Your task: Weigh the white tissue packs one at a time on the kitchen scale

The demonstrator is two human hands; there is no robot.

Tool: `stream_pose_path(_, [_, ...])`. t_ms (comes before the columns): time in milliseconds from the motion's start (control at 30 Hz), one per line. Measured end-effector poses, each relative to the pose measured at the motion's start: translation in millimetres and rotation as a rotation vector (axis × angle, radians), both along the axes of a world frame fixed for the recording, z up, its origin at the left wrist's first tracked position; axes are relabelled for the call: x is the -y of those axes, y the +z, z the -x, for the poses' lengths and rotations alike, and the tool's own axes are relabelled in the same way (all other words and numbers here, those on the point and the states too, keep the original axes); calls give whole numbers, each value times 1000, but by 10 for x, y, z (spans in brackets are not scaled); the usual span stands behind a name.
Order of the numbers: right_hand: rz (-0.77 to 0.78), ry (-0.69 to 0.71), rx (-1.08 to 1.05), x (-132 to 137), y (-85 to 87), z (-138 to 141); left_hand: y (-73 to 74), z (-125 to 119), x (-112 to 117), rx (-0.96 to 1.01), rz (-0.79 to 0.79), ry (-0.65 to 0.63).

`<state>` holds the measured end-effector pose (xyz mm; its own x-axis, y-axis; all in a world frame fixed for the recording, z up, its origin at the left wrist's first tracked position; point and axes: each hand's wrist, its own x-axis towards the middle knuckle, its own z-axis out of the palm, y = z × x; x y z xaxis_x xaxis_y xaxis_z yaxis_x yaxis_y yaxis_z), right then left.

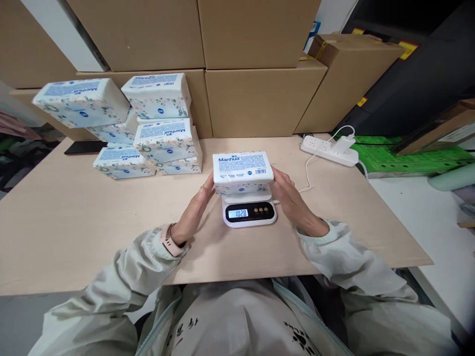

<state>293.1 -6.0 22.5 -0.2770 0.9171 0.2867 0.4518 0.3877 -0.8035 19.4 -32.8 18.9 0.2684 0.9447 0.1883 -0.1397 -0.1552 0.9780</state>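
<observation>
A white and blue pack of tissues (pixel 242 170) printed "Manhua" rests on a white digital kitchen scale (pixel 249 223). The lit display shows digits that look like 1028. My left hand (pixel 195 210) is against the pack's left end, fingers stretched along its side and their tips partly hidden behind it. At the right end, my right hand (pixel 293 200) touches the pack in the same way, fingers extended and partly hidden. The pack is held between both hands. A pink watch band (pixel 170 241) circles my left wrist.
Several more tissue packs (pixel 166 136) are stacked at the back left, near a dark flat object (pixel 85 147). Cardboard boxes (pixel 260 101) form a wall behind the table (pixel 92 232). A white power strip (pixel 329 150) with a plugged-in cable lies right, beside a green box (pixel 386 158).
</observation>
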Motion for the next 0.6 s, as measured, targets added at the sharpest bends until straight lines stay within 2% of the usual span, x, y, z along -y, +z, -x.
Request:
stream_pose_path(100, [-61, 110, 4, 30, 322, 150, 220, 38, 73, 18, -50, 88])
stream_pose_path(200, [-170, 205, 15, -45, 732, 434, 558, 201, 55, 44, -209, 225])
stream_pose_path(300, [-238, 294, 8, -317, 1069, 855, 896, 531, -119, 12, -375, 305])
stream_pose_path(367, [-244, 338, 9, -578, 1203, 1167, 1039, 816, -325, -34, -427, 318])
stream_pose_path(467, [-195, 354, 28, -957, 1250, 1581, 1075, 1216, -701, -43, -426, 351])
stream_pose_path(600, [-20, 315, 59, -1275, 1047, 1895, 901, 1492, -1080, 36, -284, 430])
